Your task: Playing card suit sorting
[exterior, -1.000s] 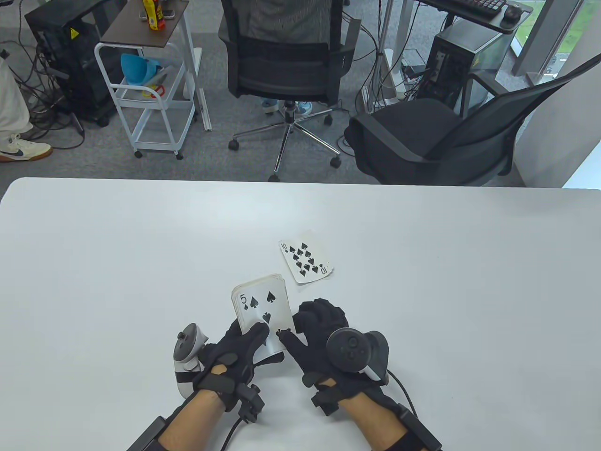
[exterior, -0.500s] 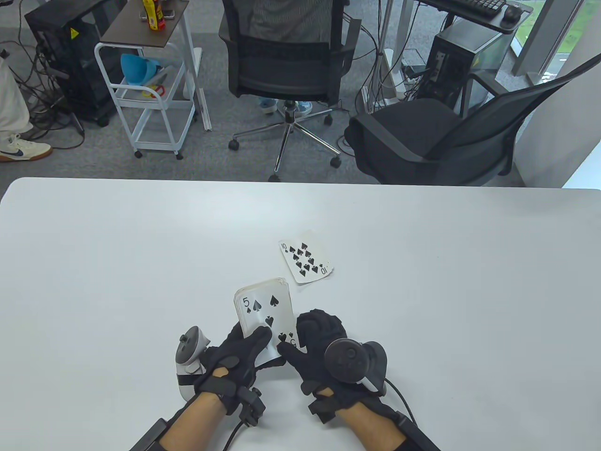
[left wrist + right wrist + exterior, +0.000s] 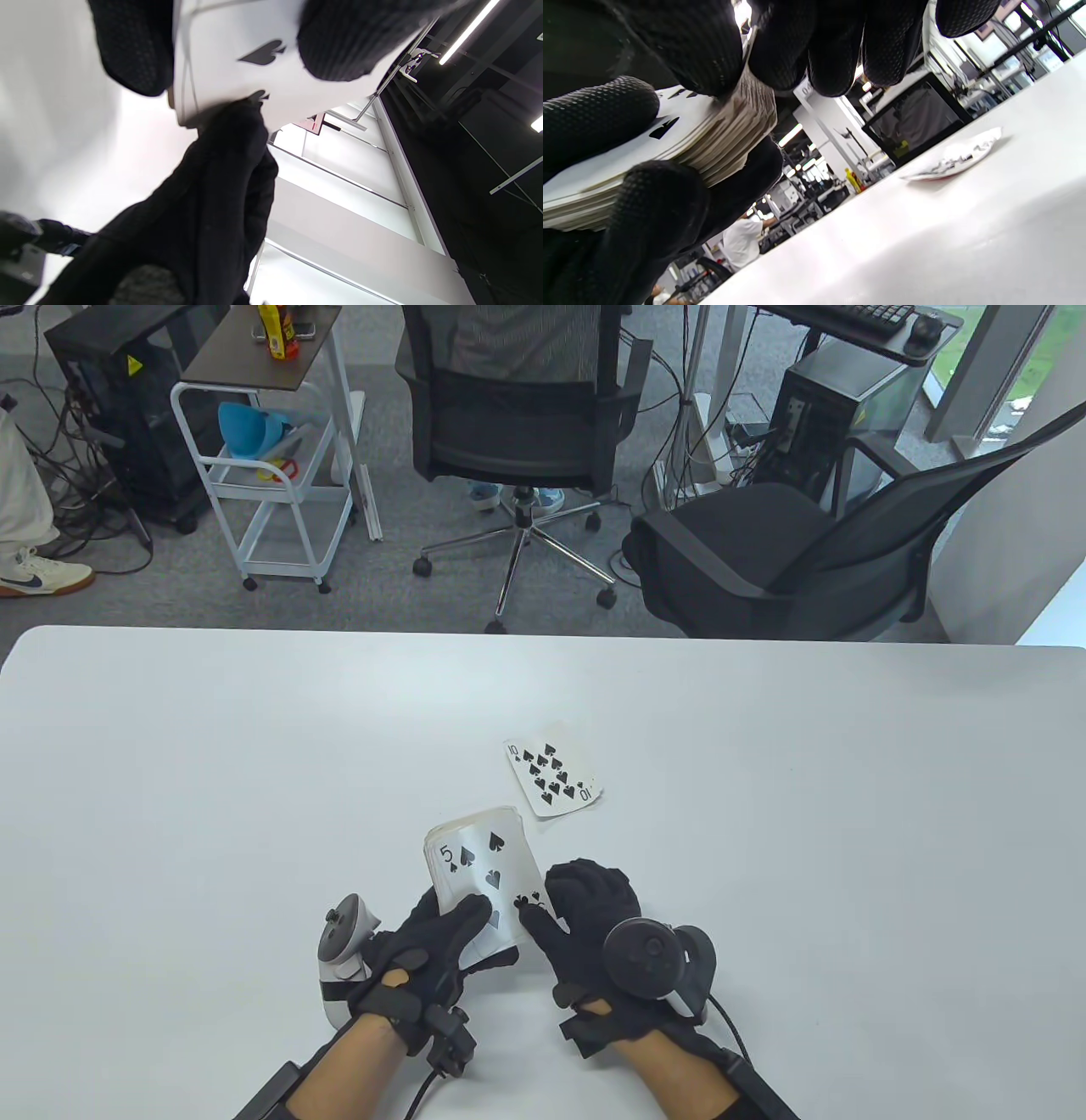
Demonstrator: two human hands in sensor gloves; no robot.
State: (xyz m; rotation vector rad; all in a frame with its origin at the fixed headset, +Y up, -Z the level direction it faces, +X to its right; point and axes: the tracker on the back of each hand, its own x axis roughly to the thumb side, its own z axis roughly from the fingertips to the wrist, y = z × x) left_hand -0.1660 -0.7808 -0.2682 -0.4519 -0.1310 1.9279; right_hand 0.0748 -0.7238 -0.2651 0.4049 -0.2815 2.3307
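My left hand (image 3: 441,942) holds a face-up deck of cards (image 3: 462,891) above the white table (image 3: 212,780), thumb on the top face. The top card is the five of spades (image 3: 488,869), skewed to the right off the deck. My right hand (image 3: 577,912) pinches that card's right lower corner between thumb and fingers. A ten of spades (image 3: 553,778) lies face up on the table just beyond the deck. In the right wrist view the deck's edge (image 3: 712,144) shows between gloved fingers and the ten (image 3: 956,156) lies flat further off. The left wrist view shows the spade card (image 3: 254,55) under my fingers.
Two black office chairs (image 3: 517,415) (image 3: 789,551) stand beyond the table's far edge. A white cart (image 3: 271,466) stands at the back left.
My right hand has moved slightly right and drawn the five of spades sideways, so it now sits skewed off the deck. The left hand has barely moved.
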